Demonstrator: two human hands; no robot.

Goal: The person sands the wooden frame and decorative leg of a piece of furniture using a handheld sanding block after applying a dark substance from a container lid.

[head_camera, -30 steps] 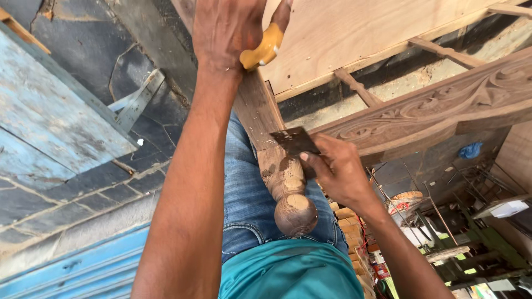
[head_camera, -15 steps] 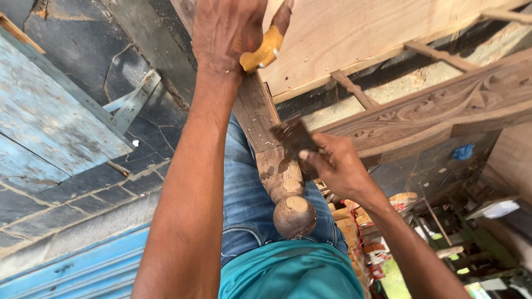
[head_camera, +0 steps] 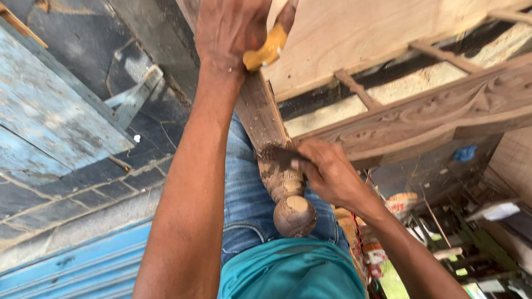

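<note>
Dark stone flooring lay beneath; the left hand (head_camera: pixel 230 30) clamped a yellow-handled tool (head_camera: pixel 267 51), while the right hand (head_camera: pixel 327 174) pinched a flat blade (head_camera: pixel 280 154) against the turned wooden leg (head_camera: pixel 282 185). Steady, shallow strokes along the grain probably suited best.

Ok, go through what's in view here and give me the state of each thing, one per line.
Left hand: closed around yellow piece.
Right hand: gripping dark flat tool, pressed on turned wooden leg.
Turned wooden leg: bare, dusty, lying across lap.
Carved wooden rail: unfinished, leaning beside.
</note>
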